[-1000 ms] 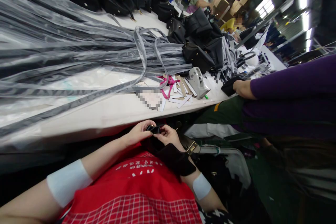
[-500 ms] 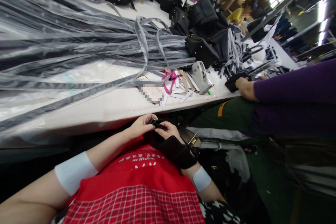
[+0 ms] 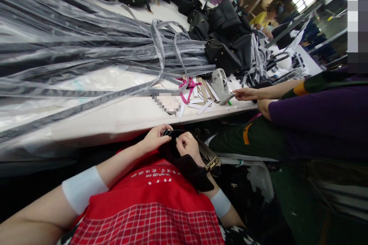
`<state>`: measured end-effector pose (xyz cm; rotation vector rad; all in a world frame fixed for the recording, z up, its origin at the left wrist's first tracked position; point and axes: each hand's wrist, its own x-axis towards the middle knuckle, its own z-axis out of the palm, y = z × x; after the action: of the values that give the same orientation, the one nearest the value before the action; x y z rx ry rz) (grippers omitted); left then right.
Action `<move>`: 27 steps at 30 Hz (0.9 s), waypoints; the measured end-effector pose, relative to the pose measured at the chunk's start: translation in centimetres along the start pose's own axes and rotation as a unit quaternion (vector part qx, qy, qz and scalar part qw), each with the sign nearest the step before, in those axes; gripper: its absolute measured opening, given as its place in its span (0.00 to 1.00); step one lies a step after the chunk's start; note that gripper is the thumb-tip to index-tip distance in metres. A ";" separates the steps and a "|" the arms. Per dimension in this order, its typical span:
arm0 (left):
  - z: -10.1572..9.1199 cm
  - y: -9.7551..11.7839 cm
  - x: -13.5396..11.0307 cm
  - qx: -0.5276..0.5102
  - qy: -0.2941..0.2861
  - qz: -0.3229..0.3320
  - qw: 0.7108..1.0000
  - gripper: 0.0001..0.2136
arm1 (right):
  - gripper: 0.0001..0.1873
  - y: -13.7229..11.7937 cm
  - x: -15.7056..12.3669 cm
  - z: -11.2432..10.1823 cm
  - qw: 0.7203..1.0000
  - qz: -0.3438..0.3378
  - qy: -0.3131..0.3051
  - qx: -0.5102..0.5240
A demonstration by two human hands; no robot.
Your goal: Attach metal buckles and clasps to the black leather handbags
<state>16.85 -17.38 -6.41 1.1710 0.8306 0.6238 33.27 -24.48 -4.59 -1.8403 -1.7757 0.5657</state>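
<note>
On my lap rests a black handbag (image 3: 184,162), its flap folded toward me and a gold clasp (image 3: 212,164) on its right side. My left hand (image 3: 156,138) is closed at the bag's upper left, pinching a black strap (image 3: 167,132) with a small shiny spot on it. Over the bag's opening, my right hand (image 3: 188,145) is curled with thumb and fingertips together, apart from the left. Whatever it may grip is hidden.
Plastic-wrapped straps (image 3: 115,53) cover the white table (image 3: 115,116). Black bags (image 3: 222,55) stand behind. Paper strips (image 3: 204,103), a pink ribbon (image 3: 188,88) and a grey tape dispenser (image 3: 220,86) lie near the edge. At right, a co-worker's hand (image 3: 244,93) reaches toward the dispenser.
My right hand has come away from the strap and left hand, moving right with fingers curled. My left hand has stayed put. The co-worker's arm has reached in toward the tape dispenser.
</note>
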 end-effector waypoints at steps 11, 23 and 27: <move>0.7 -0.3 -0.6 0.044 -0.009 0.015 0.999 0.13 | 0.12 -2.5 1.2 0.8 0.944 0.004 -0.151 -0.294; -0.2 -0.4 0.3 0.036 0.016 0.030 0.999 0.14 | 0.08 -2.8 -0.3 -0.2 0.992 -0.088 -0.012 -0.089; -0.2 -0.2 0.1 0.027 0.017 0.021 0.999 0.14 | 0.04 -2.2 -0.2 0.0 0.994 -0.035 0.029 -0.096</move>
<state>16.81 -17.24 -6.66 1.2329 0.8590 0.6609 31.54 -24.64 -3.21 -1.8905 -1.9023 0.3207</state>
